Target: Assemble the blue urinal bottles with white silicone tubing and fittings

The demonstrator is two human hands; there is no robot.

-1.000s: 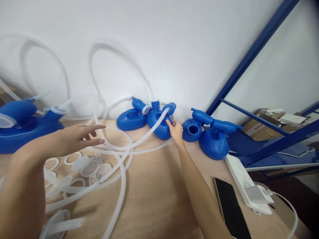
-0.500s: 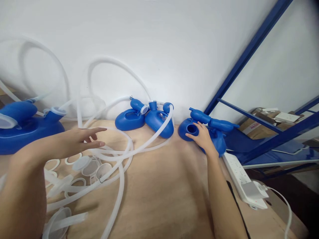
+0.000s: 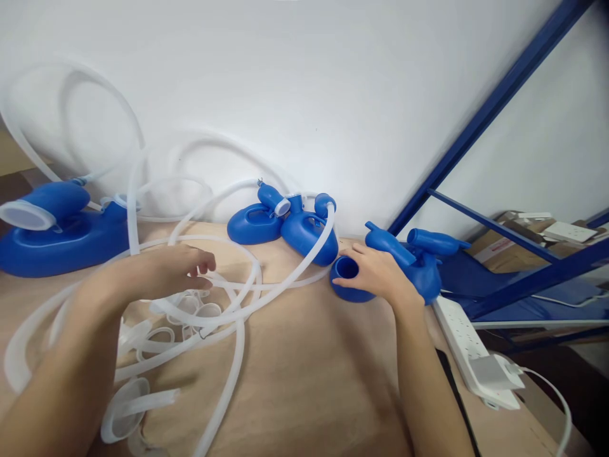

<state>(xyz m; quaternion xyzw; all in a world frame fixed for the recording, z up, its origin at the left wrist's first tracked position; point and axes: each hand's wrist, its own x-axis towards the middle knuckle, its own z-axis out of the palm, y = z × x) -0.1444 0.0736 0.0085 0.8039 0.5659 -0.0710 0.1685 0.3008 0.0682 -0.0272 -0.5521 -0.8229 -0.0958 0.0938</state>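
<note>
At the right, my right hand is closed round the neck of a blue urinal bottle, whose open mouth faces me. Much of that bottle is hidden behind the hand. My left hand hovers over coiled clear tubing, fingers loosely curled and apart, holding nothing. Below it lie translucent plastic caps and rings. Beyond the right hand, another blue urinal bottle stands beneath separate blue funnel-shaped pieces.
Two blue bottles with tubes stand against the wall, and a larger-looking one is at the left. A white power strip runs along the table's right edge, beside a blue metal rack. A clear funnel-like cap lies in front.
My right hand has brought the bottle left and nearer, away from the blue pieces. My left hand's fingers have curled from stretched out. The view has shifted slightly.
</note>
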